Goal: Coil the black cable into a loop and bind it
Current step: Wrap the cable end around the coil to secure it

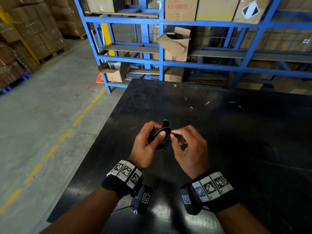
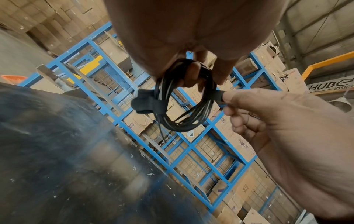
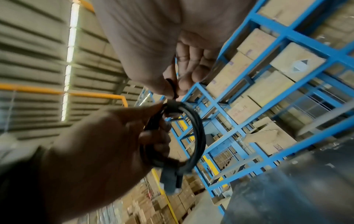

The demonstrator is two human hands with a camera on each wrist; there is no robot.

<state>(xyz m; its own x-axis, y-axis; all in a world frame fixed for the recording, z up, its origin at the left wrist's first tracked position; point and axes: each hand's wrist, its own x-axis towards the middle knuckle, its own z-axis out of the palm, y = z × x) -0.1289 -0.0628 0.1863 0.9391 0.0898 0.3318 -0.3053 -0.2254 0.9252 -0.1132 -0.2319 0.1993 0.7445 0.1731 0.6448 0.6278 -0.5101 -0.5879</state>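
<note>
Above the black table (image 1: pixel 219 132), his left hand (image 1: pixel 145 146) grips the coiled black cable (image 2: pixel 191 119); right hand (image 1: pixel 190 149) pinches its strap (image 2: pixel 218 94). At one o'clock, a carton (image 1: pixel 180 9) reads "KB-9007E", the print above it seemingly "CLEANER".

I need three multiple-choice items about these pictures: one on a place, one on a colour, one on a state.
1. Where is the coiled cable?
A. flat on the table
B. held above the table
C. on a shelf

2. What colour is the shelf frame?
A. blue
B. red
C. green

3. What does the right hand do?
A. rests open on the table
B. holds a box
C. pinches the strap end

Answers:
1 B: the left hand grips the coil over the table.
2 A: its bars are blue.
3 C: thumb and finger pinch the strap, which crosses the coil.
</note>
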